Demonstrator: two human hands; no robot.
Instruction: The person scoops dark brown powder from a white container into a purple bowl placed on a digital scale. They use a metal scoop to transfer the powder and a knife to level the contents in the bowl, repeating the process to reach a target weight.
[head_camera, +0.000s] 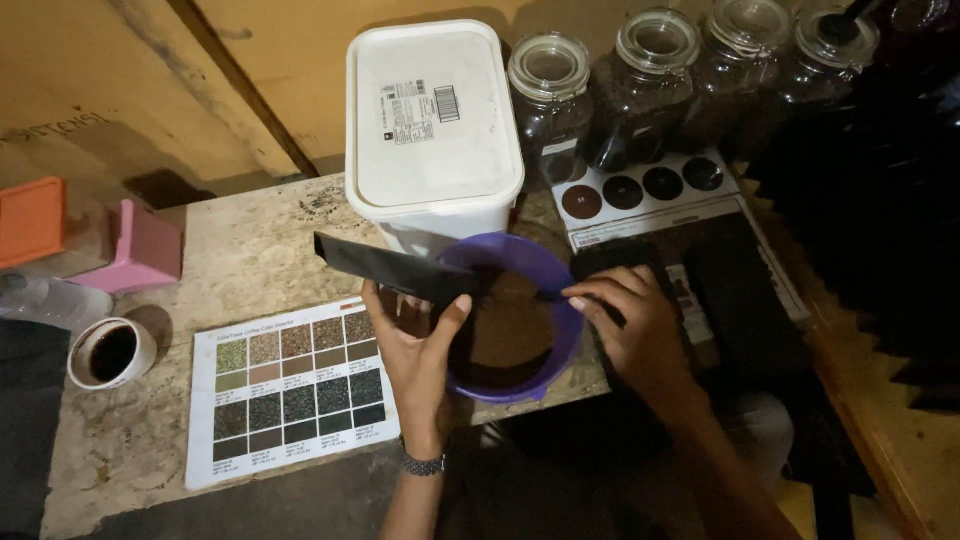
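**A:** Where is the person's left hand (415, 345)?

**B:** It is raised at the near rim of the purple bowl (512, 317), palm up, with a flat black strip (395, 268) pinched between thumb and fingers. The grip is closed on that strip, which slants from the upper left down toward the bowl's rim. A dark bracelet (424, 465) sits on that wrist.

**A:** And the right hand (632, 322)?

**B:** It rests on the bowl's right side, fingers curled over the rim. The grip looks partly closed against the rim; whether it truly clamps the bowl cannot be told.

**A:** Where does the bowl stand?

**B:** At the near edge of the pale speckled table (250, 250), just in front of a white lidded tub (432, 120). Brown ground powder (510, 325) fills the bowl.

**A:** What else is around?

**B:** Left of the hands lies a printed colour chart (290, 395) with squares running from greenish to near black. Further left stands a white cup (110, 352) of dark liquid, with a pink object (145, 248) behind it. A row of glass jars (640, 80) with dark contents stands at the back right, and in front of them lies a card with round dark samples (640, 188).
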